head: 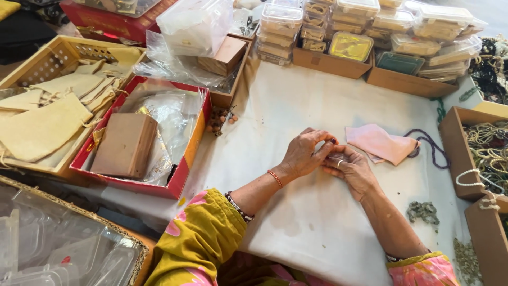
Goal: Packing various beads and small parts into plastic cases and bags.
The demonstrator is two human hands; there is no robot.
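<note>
My left hand [306,153] and my right hand [353,169] meet at the middle of a white cloth-covered table [296,212]. Together their fingertips pinch a small dark bead [333,141] on what looks like a thin clear string; the string itself is hard to see. A pink cloth pouch [381,143] lies just right of my hands, and a purple bead strand [431,145] curls beside it. My left wrist wears a red bracelet, my left forearm a dark beaded one.
A red tray [182,177] with a brown box and plastic bags sits at the left, beside a basket of yellow pouches [47,114]. Stacked clear plastic boxes [370,26] line the back. Cardboard boxes of bead necklaces [484,153] stand at the right. Brown beads [218,119] and greenish beads [422,212] lie loose.
</note>
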